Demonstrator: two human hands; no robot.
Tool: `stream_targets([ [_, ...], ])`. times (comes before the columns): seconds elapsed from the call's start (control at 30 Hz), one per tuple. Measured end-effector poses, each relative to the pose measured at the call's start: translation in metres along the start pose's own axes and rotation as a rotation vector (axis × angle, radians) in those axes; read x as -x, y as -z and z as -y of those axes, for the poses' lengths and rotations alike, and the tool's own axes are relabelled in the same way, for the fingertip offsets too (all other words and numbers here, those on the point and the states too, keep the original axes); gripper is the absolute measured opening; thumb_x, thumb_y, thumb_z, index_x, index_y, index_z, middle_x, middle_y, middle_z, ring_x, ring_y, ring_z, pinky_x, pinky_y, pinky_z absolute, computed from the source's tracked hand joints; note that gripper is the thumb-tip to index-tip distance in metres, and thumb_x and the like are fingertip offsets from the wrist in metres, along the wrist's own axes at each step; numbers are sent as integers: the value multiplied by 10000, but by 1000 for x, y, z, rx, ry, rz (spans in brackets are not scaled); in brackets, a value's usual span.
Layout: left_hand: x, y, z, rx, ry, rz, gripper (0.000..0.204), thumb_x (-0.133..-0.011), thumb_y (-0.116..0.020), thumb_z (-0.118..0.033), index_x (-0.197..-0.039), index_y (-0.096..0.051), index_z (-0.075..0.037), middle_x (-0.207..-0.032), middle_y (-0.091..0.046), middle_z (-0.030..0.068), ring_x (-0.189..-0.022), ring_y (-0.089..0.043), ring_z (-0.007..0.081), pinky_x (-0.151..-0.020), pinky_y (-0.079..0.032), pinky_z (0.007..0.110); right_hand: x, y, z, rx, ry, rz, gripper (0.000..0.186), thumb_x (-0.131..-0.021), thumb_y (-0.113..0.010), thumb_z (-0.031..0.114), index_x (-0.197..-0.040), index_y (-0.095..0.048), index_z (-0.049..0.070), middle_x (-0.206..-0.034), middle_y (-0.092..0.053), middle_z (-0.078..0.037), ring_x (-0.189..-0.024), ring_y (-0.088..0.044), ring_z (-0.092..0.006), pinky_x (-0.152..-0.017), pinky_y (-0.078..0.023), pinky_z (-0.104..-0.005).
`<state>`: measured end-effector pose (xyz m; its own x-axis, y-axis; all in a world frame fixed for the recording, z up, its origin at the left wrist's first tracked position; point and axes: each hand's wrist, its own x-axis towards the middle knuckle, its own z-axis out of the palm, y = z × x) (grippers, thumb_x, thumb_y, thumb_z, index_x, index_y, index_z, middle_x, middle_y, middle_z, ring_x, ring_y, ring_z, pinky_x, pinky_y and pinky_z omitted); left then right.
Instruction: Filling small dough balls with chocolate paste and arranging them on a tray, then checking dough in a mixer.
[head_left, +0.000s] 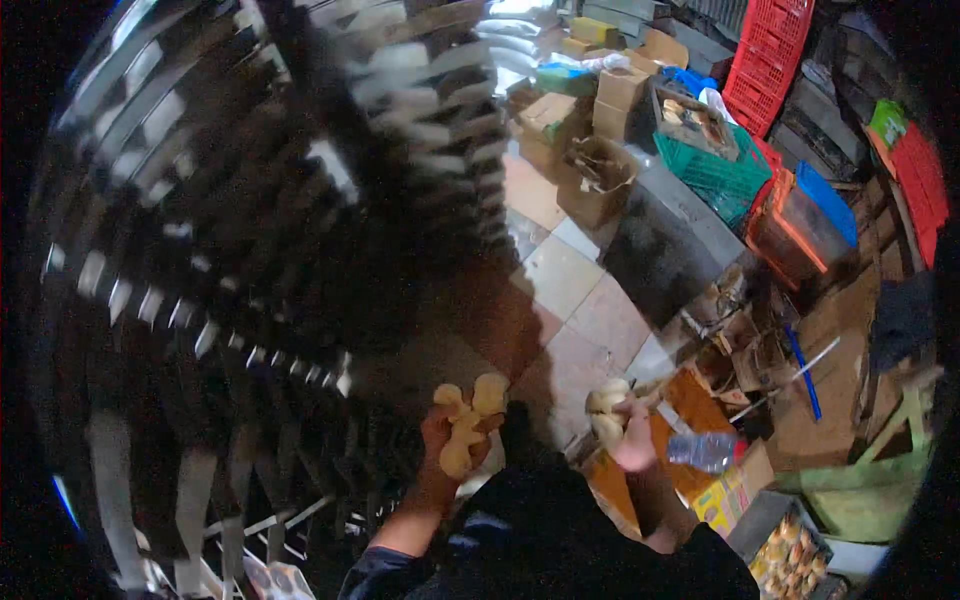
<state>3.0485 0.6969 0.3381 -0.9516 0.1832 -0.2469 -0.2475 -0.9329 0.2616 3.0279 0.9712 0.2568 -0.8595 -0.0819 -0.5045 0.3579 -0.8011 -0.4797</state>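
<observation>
My left hand (436,430) is closed around several rounded, pale yellow pieces (457,455) that look like small buns. They fan out past the fingers, and their exact kind is hard to make out. To its right, my right hand (633,442) grips a cluster of similar cream-coloured rounded pieces (606,408), partly covered by the fingers. A clear plastic bottle with a red cap (703,452) lies close to the right forearm, apart from the hand.
A dark, blurred slatted rack (200,330) fills the left side. Pale floor tiles (565,280) run ahead. Along the right are cardboard boxes (592,190), a green crate (700,175), red crates (770,60) and an orange bin (795,235). A tray of small brownish pieces (790,560) is lower right.
</observation>
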Motion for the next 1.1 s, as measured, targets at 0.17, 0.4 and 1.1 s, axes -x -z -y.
stream_targets([
  [0.17, -161, -17, -54, -411, 27, -8, 363, -799, -577, -220, -1075, -501, 3, -978, -510, 162, -762, -548, 277, -582, -558, 340, -125, -107, 86, 41, 188, 153, 393, -751, -482, 136, -1137, -513, 71, -991, -601, -88, -863, -605, -233, -692, -536, -358],
  [0.4, -349, -78, -114, 361, 683, 227, 436, -816, -544, -217, -1147, -428, 42, -985, -483, 157, -734, -539, 239, -588, -550, 348, -301, -245, 130, 7, 172, 301, 489, -714, -511, 95, -1197, -452, 55, -1089, -576, -128, -945, -599, -256, -714, -545, -361],
  [1.1, -931, -238, -98, 133, 360, 342, 233, -826, -514, -274, -981, -443, -115, -956, -448, 143, -698, -453, 205, -407, -383, 263, -761, -338, 409, -164, 132, -64, 378, -725, -511, 144, -1075, -558, 12, -958, -631, -108, -768, -633, -276, -682, -555, -381],
])
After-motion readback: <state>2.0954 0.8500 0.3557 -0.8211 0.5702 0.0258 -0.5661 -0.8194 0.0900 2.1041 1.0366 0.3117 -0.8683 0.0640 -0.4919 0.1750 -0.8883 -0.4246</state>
